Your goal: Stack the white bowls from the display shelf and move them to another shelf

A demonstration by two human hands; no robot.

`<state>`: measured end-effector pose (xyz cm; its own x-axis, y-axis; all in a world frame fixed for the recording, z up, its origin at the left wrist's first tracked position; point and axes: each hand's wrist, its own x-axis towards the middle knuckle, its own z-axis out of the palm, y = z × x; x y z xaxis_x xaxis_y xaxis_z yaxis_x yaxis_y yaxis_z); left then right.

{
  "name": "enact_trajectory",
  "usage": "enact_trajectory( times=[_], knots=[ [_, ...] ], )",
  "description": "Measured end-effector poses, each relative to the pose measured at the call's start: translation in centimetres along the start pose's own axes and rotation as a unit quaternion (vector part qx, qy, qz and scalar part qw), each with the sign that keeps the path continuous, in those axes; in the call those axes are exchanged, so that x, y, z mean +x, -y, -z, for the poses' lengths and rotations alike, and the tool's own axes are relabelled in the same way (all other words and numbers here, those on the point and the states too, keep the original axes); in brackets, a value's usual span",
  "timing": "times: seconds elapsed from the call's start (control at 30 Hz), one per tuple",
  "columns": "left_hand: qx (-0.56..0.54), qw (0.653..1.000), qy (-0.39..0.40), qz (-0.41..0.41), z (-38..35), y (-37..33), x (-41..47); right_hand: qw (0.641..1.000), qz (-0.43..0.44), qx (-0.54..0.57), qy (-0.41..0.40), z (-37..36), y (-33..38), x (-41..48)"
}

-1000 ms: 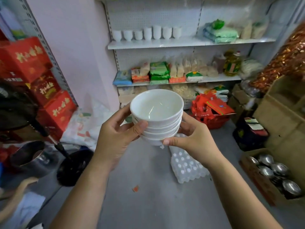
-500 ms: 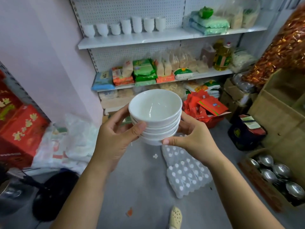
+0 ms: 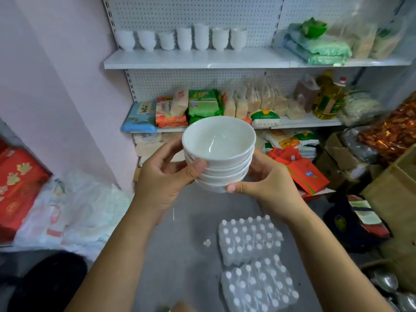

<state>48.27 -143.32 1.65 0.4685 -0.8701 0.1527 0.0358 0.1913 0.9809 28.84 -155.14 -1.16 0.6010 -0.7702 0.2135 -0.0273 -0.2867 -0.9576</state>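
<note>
Both hands are holding a stack of white bowls (image 3: 218,154) in the air, above the grey floor (image 3: 184,244) and in front of the shelving, touching no shelf. The stack is sitting upright, and about four nested rims are showing. The left hand (image 3: 166,183) is gripping the stack's left side, its thumb pressing on the near wall just under the top bowl while its fingers are curling round the far side. The right hand (image 3: 267,183) is cupping the right side, its thumb lying along the lowest bowl and its fingers hidden behind the stack.

Beyond the bowls, a white upper shelf (image 3: 202,60) is carrying a row of white cups (image 3: 186,38) along its back edge, running from its left end towards the middle. Flat green packets (image 3: 319,50) are lying near its right end. The lower shelf (image 3: 310,122) is holding upright food packets (image 3: 202,104) from its left end across, and a yellow oil bottle (image 3: 328,97) is standing towards its right end.

On the floor, two shrink-wrapped packs of bottles (image 3: 249,239) are lying side by side below the right forearm. Red boxes (image 3: 18,188) are sitting at the left edge of the view, with white plastic bags (image 3: 74,210) just beside them. Red bags (image 3: 301,172) are lying under the lower shelf, partly behind the right hand. Metal bowls (image 3: 387,284) are showing in the bottom right corner.
</note>
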Motion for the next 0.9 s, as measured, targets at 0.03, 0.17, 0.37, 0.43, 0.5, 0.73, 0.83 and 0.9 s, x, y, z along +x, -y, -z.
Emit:
enact_trajectory(
  times=[0.03, 0.17, 0.37, 0.43, 0.5, 0.73, 0.83, 0.9],
  knots=[
    [-0.002, 1.000, -0.003, 0.003, 0.3, 0.4, 1.6, 1.000, -0.001, -0.002, 0.000, 0.0, -0.5, 1.7],
    [-0.004, 1.000, -0.009, 0.015, 1.7, 2.1, 9.0, 1.000, 0.004, -0.014, 0.001, -0.1, -2.5, 8.9],
    [0.002, 1.000, 0.025, 0.000, 4.9, 2.9, 23.3, 0.999, 0.018, 0.006, -0.045, -1.6, -4.3, 21.5],
    [0.008, 0.999, 0.047, -0.007, 5.9, 2.6, 28.0, 0.998, 0.019, 0.017, -0.062, -2.2, -4.6, 25.4],
    [0.004, 0.998, 0.070, -0.007, 6.6, 2.5, 32.4, 0.996, 0.017, 0.025, -0.078, -2.5, -4.9, 29.1],
    [-0.007, 0.994, 0.105, 0.004, 6.1, 3.4, 43.9, 0.993, 0.003, 0.024, -0.117, -0.7, -6.8, 38.6],
    [-0.009, 0.994, 0.109, 0.014, 5.2, 4.0, 48.3, 0.991, 0.003, 0.038, -0.129, 0.6, -7.7, 42.4],
    [-0.001, 0.994, 0.112, 0.008, 4.4, 4.5, 51.3, 0.992, 0.009, 0.032, -0.125, 1.6, -8.5, 45.1]
  ],
)
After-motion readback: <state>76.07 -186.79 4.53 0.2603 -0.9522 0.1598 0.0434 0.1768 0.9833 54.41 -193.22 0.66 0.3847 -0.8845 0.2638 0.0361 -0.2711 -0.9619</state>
